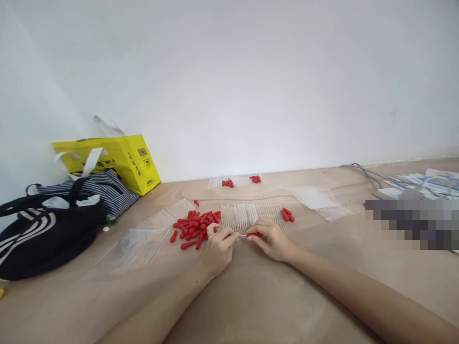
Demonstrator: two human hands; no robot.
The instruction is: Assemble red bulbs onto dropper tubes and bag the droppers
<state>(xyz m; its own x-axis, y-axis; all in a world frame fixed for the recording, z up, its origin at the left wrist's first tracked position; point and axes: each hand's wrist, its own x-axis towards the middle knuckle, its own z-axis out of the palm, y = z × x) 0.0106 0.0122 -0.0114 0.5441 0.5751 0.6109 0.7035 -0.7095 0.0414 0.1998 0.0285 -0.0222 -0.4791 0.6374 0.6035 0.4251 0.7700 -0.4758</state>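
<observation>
My left hand (218, 246) and my right hand (272, 239) meet at the middle of the wooden table (251, 296). Both are closed in a pinch. My right hand holds a small red rubber cap (254, 234); my left hand pinches a thin clear tube (241, 235) whose end meets the cap. Just behind the hands lies a row of several clear tubes (251, 214). A loose heap of red caps (195, 225) lies left of the tubes, and a few red caps (287, 215) lie at the row's right end.
Clear plastic bags (139, 241) lie at the left and others (319, 200) at the right. Two small groups of red caps (241, 181) sit near the wall. A black striped bag (46, 229) and a yellow bag (118, 160) stand far left. Cables and papers (423, 184) lie far right.
</observation>
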